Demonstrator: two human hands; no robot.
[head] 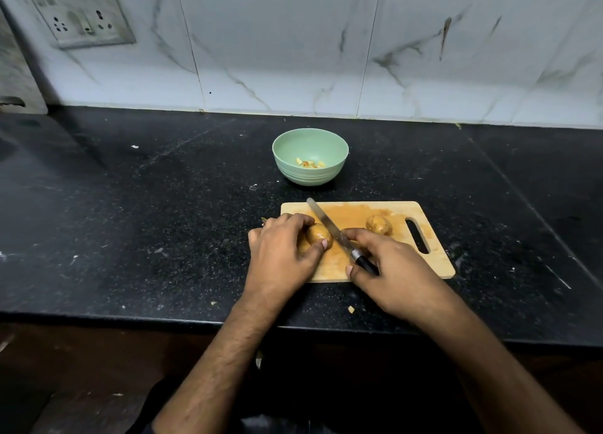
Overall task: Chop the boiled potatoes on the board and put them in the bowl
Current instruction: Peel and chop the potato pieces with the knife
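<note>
Setting: a black speckled table [163, 205] is running along a white marble-look tiled wall [293, 42], with a switch plate [81, 16] up at the left.
Landmark: the wooden board [375, 212] is lying near the table's front edge; everything below is placed from it.
Bowl: the green bowl [310, 154] is standing just behind the board's left end, already holding a few cut pieces.
Left hand [280, 254]: it is curling over the left end of the board, fingers and thumb gripping a potato [319, 236].
Right hand [391, 277]: it is gripping the knife [326, 226] by its dark handle, forefinger reaching along the blade, which is slanting just right of the held potato.
Waiting: another potato [378, 225] is sitting toward the board's handle slot.
Doing it well: I judge the fingertips should be tucking back from the blade, the soft potato being held lightly, and the blade coming straight down.
</note>
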